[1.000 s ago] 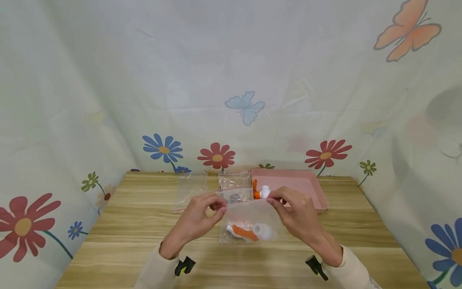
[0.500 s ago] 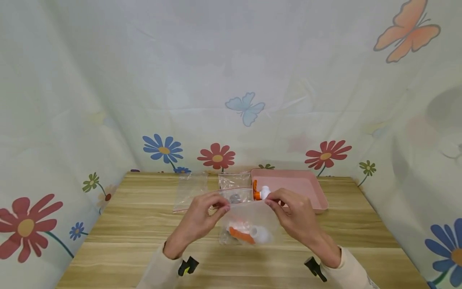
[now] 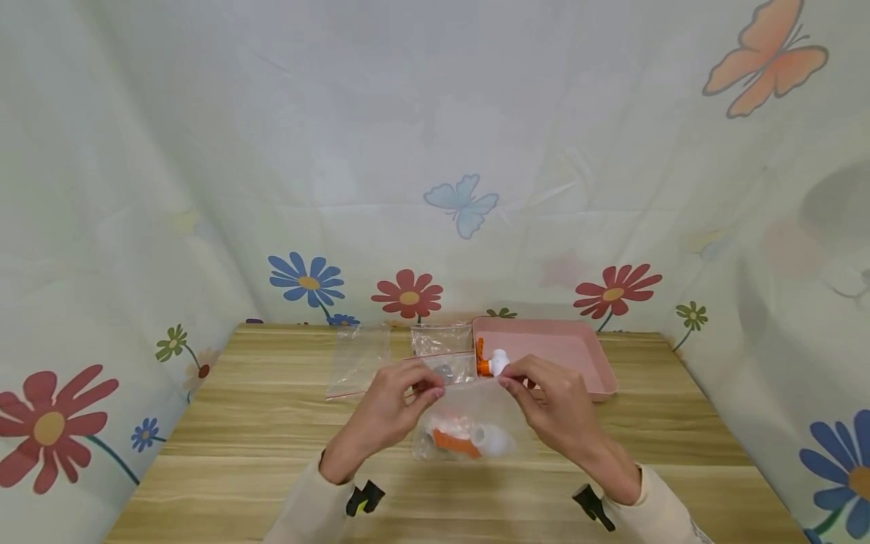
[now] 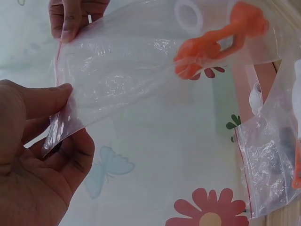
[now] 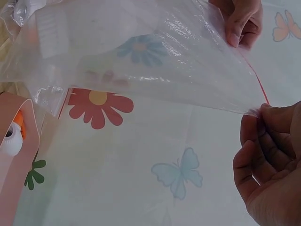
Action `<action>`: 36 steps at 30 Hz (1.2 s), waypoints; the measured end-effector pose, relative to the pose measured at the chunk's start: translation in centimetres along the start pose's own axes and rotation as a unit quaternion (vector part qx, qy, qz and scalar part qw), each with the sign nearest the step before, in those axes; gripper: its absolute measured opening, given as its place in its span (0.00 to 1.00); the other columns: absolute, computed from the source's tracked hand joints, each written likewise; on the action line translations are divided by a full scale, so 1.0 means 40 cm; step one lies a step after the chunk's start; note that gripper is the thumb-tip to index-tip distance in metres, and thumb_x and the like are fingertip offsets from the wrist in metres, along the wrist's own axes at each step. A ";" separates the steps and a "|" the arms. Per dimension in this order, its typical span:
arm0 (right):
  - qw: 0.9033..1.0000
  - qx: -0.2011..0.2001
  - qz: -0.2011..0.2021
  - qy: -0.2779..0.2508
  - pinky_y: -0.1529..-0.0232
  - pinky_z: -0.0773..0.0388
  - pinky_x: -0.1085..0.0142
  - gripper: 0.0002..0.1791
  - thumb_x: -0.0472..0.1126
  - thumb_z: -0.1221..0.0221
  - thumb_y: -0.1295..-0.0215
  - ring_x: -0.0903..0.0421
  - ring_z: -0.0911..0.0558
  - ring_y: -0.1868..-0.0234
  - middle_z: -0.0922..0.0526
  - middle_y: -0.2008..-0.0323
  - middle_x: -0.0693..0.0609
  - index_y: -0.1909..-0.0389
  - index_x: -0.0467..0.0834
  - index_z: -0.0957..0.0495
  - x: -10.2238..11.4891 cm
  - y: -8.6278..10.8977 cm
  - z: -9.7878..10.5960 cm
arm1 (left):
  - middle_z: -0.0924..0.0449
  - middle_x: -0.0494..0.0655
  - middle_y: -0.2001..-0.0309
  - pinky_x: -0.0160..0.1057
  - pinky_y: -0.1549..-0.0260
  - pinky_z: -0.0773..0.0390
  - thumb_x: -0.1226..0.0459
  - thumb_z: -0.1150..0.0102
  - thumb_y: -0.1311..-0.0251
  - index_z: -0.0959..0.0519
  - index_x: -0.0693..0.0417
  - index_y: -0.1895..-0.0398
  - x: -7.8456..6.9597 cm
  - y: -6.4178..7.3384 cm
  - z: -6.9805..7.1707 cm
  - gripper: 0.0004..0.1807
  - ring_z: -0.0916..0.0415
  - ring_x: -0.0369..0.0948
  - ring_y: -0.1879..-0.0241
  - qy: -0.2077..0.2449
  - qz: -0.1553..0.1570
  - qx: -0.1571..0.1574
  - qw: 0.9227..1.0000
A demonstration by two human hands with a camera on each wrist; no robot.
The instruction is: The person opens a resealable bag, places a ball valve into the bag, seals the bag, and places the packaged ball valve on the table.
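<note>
A clear zip bag (image 3: 472, 404) with a red seal line hangs between both hands above the table. My left hand (image 3: 393, 400) pinches its top edge between thumb and fingers, at the left corner; in the left wrist view, my left thumb (image 4: 49, 100) presses on the film. At the opposite corner, my right hand (image 3: 560, 400) pinches the same edge with thumb and forefinger. Low in the bag lie an orange lever-like plastic piece (image 4: 221, 40) and a white tubular piece (image 3: 494, 440) with a round opening. Their lower parts are blurred by the film.
A pink tray (image 3: 564, 344) at the back right holds a white and orange plastic piece (image 3: 499, 361). To its left lie a bag (image 3: 442, 338), a red-sealed bag (image 3: 464, 366) with a greyish thing inside, and a flat clear bag (image 3: 360, 359). A flowered curtain (image 3: 340, 151) stands behind.
My left hand has slid right along the bag's top edge, closer to my right hand, which has shifted only slightly. The pieces inside the bag have settled a little differently.
</note>
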State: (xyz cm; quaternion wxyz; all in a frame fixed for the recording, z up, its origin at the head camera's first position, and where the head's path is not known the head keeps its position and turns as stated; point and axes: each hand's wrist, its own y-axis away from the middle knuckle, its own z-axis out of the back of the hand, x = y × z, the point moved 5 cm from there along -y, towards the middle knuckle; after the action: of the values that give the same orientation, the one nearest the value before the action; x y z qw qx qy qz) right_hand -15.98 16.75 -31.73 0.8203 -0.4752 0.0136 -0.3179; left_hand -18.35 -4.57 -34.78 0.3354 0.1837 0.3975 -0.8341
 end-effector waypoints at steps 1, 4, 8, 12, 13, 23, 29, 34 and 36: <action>1.000 -0.001 0.000 -0.001 0.76 0.32 0.79 0.10 0.28 0.31 0.49 0.66 0.25 0.75 0.16 0.73 0.56 0.69 0.45 0.18 0.000 0.000 0.000 | 0.19 0.41 0.67 0.31 0.69 0.23 0.66 0.38 0.37 0.16 0.55 0.66 -0.001 -0.001 -0.001 0.03 0.29 0.33 0.69 0.000 0.003 0.003 1.000; 1.000 -0.002 -0.003 -0.002 0.76 0.31 0.79 0.11 0.28 0.31 0.50 0.65 0.24 0.75 0.16 0.73 0.56 0.68 0.45 0.17 -0.002 0.002 0.001 | 0.18 0.40 0.65 0.30 0.66 0.22 0.65 0.38 0.37 0.16 0.54 0.61 -0.005 -0.005 -0.007 0.04 0.27 0.33 0.67 0.005 0.013 0.017 1.000; 1.000 0.006 -0.009 0.003 0.74 0.28 0.79 0.09 0.30 0.31 0.48 0.66 0.24 0.75 0.15 0.73 0.56 0.68 0.44 0.17 -0.003 0.005 0.000 | 0.19 0.39 0.64 0.32 0.63 0.22 0.63 0.37 0.37 0.16 0.52 0.59 -0.013 -0.015 -0.020 0.05 0.27 0.33 0.65 0.003 0.009 0.027 1.000; 1.000 0.015 -0.016 0.005 0.72 0.25 0.79 0.07 0.31 0.31 0.46 0.66 0.24 0.76 0.15 0.72 0.56 0.67 0.43 0.17 0.000 0.007 -0.002 | 0.20 0.39 0.68 0.35 0.65 0.23 0.64 0.36 0.38 0.17 0.53 0.64 -0.020 -0.022 -0.027 0.03 0.29 0.33 0.68 -0.009 -0.003 0.020 1.000; 1.000 0.016 -0.017 0.005 0.72 0.25 0.79 0.07 0.31 0.31 0.46 0.66 0.24 0.76 0.15 0.72 0.56 0.67 0.43 0.17 0.001 0.007 -0.002 | 0.21 0.40 0.69 0.35 0.66 0.24 0.65 0.36 0.39 0.17 0.53 0.65 -0.021 -0.023 -0.028 0.02 0.30 0.33 0.69 -0.011 -0.005 0.018 1.000; 0.999 -0.028 0.031 0.017 0.73 0.26 0.76 0.11 0.28 0.30 0.51 0.63 0.21 0.75 0.16 0.73 0.54 0.68 0.43 0.18 -0.005 0.009 0.014 | 0.22 0.36 0.71 0.28 0.69 0.26 0.59 0.34 0.41 0.17 0.48 0.64 -0.014 -0.018 -0.022 0.05 0.30 0.33 0.70 -0.005 0.051 0.046 0.998; 0.998 -0.043 0.032 0.025 0.72 0.27 0.75 0.12 0.26 0.30 0.53 0.61 0.22 0.74 0.17 0.74 0.54 0.69 0.43 0.18 -0.019 0.017 0.039 | 0.23 0.36 0.73 0.30 0.71 0.26 0.60 0.36 0.38 0.17 0.49 0.65 0.013 0.000 -0.012 0.03 0.31 0.32 0.72 0.005 0.055 0.061 0.997; 0.999 -0.041 0.014 0.032 0.74 0.29 0.76 0.11 0.26 0.30 0.52 0.63 0.22 0.74 0.17 0.74 0.54 0.70 0.43 0.18 -0.031 0.030 0.046 | 0.21 0.37 0.71 0.30 0.69 0.24 0.63 0.37 0.38 0.17 0.50 0.65 0.015 0.001 -0.010 0.02 0.30 0.32 0.70 0.001 0.032 0.039 0.999; 0.999 -0.035 -0.003 0.031 0.74 0.30 0.77 0.11 0.26 0.30 0.52 0.64 0.23 0.74 0.17 0.75 0.55 0.70 0.43 0.18 -0.038 0.036 0.047 | 0.21 0.37 0.71 0.29 0.70 0.24 0.63 0.36 0.39 0.17 0.50 0.65 0.012 0.000 -0.006 0.02 0.30 0.31 0.71 -0.003 0.031 0.019 0.999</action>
State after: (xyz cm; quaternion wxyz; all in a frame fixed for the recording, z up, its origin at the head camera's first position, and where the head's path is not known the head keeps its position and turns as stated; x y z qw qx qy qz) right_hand -15.86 19.51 -32.26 0.8013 -0.4936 0.0484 -0.3346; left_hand -18.67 -4.57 -35.19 0.3590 0.2003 0.3743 -0.8312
